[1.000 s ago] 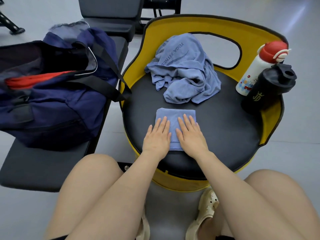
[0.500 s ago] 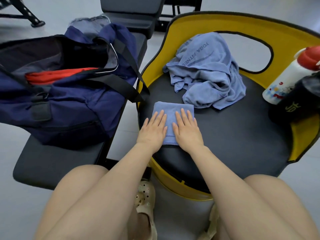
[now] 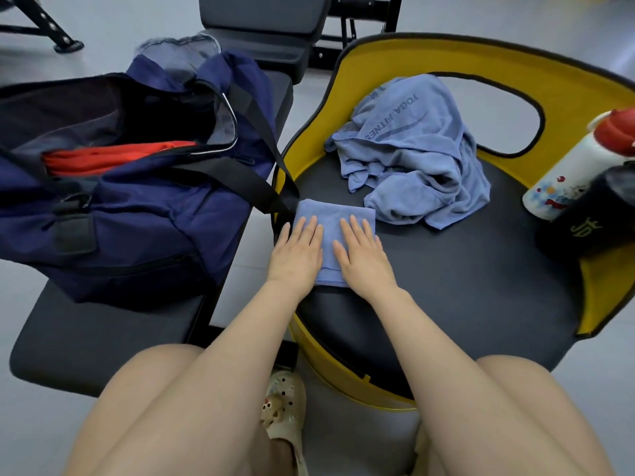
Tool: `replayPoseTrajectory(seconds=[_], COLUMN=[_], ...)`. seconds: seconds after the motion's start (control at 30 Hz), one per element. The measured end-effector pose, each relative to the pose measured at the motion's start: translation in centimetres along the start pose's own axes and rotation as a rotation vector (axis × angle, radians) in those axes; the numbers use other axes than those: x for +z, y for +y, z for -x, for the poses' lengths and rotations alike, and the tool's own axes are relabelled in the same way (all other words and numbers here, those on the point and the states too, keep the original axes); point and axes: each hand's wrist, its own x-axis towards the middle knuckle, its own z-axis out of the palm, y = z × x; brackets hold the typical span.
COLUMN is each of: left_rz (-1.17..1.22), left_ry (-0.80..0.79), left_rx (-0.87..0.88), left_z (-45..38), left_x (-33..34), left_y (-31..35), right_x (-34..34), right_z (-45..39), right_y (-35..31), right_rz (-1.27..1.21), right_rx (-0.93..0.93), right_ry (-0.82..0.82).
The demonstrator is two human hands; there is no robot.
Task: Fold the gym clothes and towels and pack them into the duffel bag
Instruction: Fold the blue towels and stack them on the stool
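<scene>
A small blue folded towel (image 3: 330, 214) lies at the left edge of the black round seat (image 3: 464, 286) of a yellow chair. My left hand (image 3: 297, 254) and my right hand (image 3: 360, 255) press flat on it, fingers straight, side by side. Behind it a larger blue towel (image 3: 409, 156) printed "YOGA FITNESS" lies crumpled on the seat. To the left an open navy duffel bag (image 3: 144, 214) sits on a black bench, with a red garment (image 3: 113, 158) inside its opening.
A white bottle with a red cap (image 3: 577, 166) and a black shaker bottle (image 3: 591, 218) stand on the seat's right side. The yellow chair back (image 3: 481, 60) curves round the rear. The bag's black strap (image 3: 254, 180) reaches the chair edge. My knees fill the foreground.
The view has swung to the left, bringing the duffel bag more into the middle. Both hands stay flat on the folded towel, which sits nearer the seat's left edge.
</scene>
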Motion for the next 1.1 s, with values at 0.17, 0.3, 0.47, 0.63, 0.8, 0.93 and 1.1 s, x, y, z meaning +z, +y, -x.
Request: replayPoseTrajectory(seconds=[0.17, 0.3, 0.47, 0.63, 0.8, 0.93, 1.1], left_rz=[-0.024, -0.108, 0.130, 0.241, 0.388, 0.546, 0.776], left_ry=[0.012, 0.036, 0.008, 0.062, 0.058, 0.057, 0.082], left_rx=[0.056, 0.166, 0.152, 0.207, 0.143, 0.108, 0.050], left_z=[-0.3, -2.0, -4.9, -7.6, -9.5, -10.1, -9.9], left_x=[-2.2, -3.9, -5.3, -4.7, -5.0, -5.5, -6.1], left_y=[1.2, 2.7, 4.8, 7.1, 9.4, 9.8, 9.5], right_x=[-3.0, -7.0, -9.9, -10.3, -9.8, -9.4, -10.6], right_z=[0.7, 0.4, -1.2, -2.7, -3.4, -4.0, -3.6], right_y=[0.6, 2.7, 6.4, 9.2, 11.1, 11.0, 9.8], right_rz=[-0.105, -0.151, -0.186, -0.210, -0.134, -0.104, -0.408], right_rx=[-0.017, 0.033, 0.069, 0.160, 0.180, 0.162, 0.127], right_ry=[0.117, 0.279, 0.443, 0.529, 0.439, 0.425, 0.443])
